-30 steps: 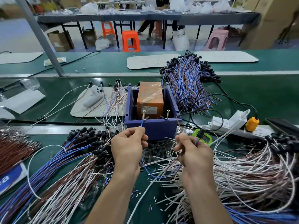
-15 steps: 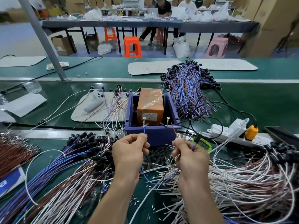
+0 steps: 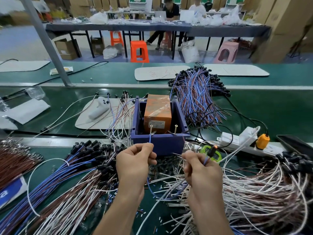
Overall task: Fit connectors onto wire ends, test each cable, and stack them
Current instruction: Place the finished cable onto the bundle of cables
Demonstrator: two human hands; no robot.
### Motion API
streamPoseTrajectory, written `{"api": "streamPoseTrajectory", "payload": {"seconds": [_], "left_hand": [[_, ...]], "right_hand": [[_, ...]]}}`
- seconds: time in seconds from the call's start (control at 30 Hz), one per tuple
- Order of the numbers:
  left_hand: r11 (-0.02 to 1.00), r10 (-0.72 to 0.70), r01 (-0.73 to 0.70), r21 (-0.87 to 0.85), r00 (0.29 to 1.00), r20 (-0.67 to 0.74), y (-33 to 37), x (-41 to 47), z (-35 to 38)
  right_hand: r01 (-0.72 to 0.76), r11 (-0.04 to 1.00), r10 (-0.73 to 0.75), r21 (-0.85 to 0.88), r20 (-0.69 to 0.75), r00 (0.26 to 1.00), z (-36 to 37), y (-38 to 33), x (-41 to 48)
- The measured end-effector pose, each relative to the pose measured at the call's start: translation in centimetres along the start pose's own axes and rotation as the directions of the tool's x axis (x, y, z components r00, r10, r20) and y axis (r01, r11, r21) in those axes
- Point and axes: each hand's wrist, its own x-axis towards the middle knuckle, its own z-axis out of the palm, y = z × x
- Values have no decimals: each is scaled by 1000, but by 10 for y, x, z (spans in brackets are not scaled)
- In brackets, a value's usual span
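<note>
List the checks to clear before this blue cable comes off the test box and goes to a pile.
1. Grip of the left hand on the blue wire: pinched between thumb and fingers, ok.
2. Wire tip on the left screw post: appears to touch, ok.
3. Other lead on the right screw post: cannot tell.
4. Grip of the right hand just below the black connector: holding, ok.
5. The lamp at the connector's tip: glowing orange, ok.
6. The pile of fitted cables: lies just left of the left hand, ok.
</note>
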Motion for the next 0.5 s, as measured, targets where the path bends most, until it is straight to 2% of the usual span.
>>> {"api": "streamPoseTrajectory", "payload": {"seconds": [0.13, 0.2, 0.37, 0.43, 0.5], "left_hand": [[992, 31, -55, 115, 979, 202, 6, -25, 2], [994, 16, -49, 102, 952, 304, 6, -37, 6], [970, -152, 224, -97, 863, 482, 5, -60, 19], [959, -170, 263, -106, 832, 529, 3, -70, 24], [962, -187, 262, -73, 833, 521, -3, -77, 29]], "right_hand": [[-59, 997, 64, -41, 134, 989, -6, -7, -19], [-92, 992, 106, -86, 178, 978, -11, -11, -28], [-156, 977, 186, -145, 222, 957, -27, -23, -48], [-169, 973, 200, -159, 198, 960, -40, -33, -55], [-150, 974, 183, -168, 198, 963, -62, -44, -61]]}}
